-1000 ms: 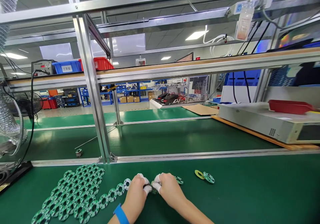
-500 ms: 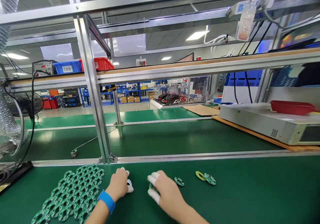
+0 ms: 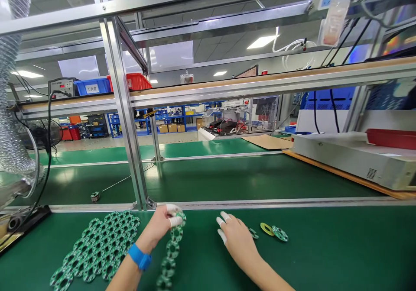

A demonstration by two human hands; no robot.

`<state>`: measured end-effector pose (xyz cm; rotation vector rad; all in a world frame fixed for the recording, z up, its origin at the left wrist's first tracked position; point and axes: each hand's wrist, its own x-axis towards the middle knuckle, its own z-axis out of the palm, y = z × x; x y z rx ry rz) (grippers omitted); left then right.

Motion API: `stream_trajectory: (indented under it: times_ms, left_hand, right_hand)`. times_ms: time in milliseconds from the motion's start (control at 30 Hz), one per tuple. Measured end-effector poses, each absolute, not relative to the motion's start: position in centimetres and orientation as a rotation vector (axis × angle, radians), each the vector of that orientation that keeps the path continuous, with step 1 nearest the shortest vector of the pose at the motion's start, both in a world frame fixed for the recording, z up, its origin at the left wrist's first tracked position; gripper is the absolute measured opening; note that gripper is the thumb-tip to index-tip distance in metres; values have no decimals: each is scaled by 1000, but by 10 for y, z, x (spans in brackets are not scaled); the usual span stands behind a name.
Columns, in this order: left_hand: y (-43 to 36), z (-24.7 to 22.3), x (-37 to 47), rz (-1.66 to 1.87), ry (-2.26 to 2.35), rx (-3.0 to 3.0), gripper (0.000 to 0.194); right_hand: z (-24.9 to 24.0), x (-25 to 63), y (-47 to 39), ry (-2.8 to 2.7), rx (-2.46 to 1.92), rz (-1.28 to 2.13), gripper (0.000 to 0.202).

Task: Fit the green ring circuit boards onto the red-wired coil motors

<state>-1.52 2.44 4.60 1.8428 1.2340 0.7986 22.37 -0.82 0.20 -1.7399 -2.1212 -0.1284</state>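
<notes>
My left hand [image 3: 162, 224], with white finger cots and a blue wristband, pinches the far end of a row of green ring-shaped circuit boards [image 3: 172, 248]. The row runs from my fingertips toward the near edge. My right hand [image 3: 238, 239] is over the mat with its fingers stretched apart, holding nothing I can see. Partly hidden behind it is one ring board [image 3: 253, 233]. Farther right, a yellow ring [image 3: 266, 229] lies against another green ring board [image 3: 280, 234]. On the left, a sheet of many joined or closely packed ring boards [image 3: 100, 245] lies flat.
A metal post [image 3: 126, 122] rises from the rail behind the green work surface [image 3: 341, 247]. At the back right stands a grey instrument box [image 3: 344, 156] bearing a red tray [image 3: 391, 138]. A black cable [image 3: 49, 139] and silver duct [image 3: 16, 139] hang at the left.
My left hand has moved slightly right and farther away, and a row of ring boards now trails from it. My right hand has shifted right, leaving the spot where its fingers closed round a board.
</notes>
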Motion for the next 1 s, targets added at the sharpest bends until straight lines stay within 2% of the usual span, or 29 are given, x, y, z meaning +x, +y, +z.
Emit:
stream_trajectory:
  times_ms: [67, 167, 233, 367, 500, 633, 733, 1000]
  left_hand:
    - [22, 54, -14, 1002, 1089, 1564, 37]
    - [21, 54, -12, 1264, 898, 1142, 49]
    - [24, 48, -11, 1354, 890, 1066, 49]
    - [30, 36, -11, 1408, 1010, 1180, 46]
    - [17, 38, -8, 1441, 1358, 1973, 37]
    - [-2, 40, 3, 891, 1292, 2864, 29]
    - [-3, 32, 8, 624, 1306, 2932, 15]
    - [-8, 15, 22, 366, 1612, 2660, 19]
  right_hand:
    - [14, 219, -12, -2078, -1556, 160, 26]
    - [27, 205, -17, -2030, -1239, 731, 47]
    - [30, 198, -19, -1974, -1178, 875, 53]
    - [31, 196, -21, -1921, -1195, 782, 33]
    - [31, 198, -23, -2023, -1441, 512, 24]
    - [28, 198, -26, -2158, -1568, 233, 22]
    - [24, 199, -26, -2220, -1535, 201, 18]
    - [11, 196, -15, -2250, -1715, 67, 30]
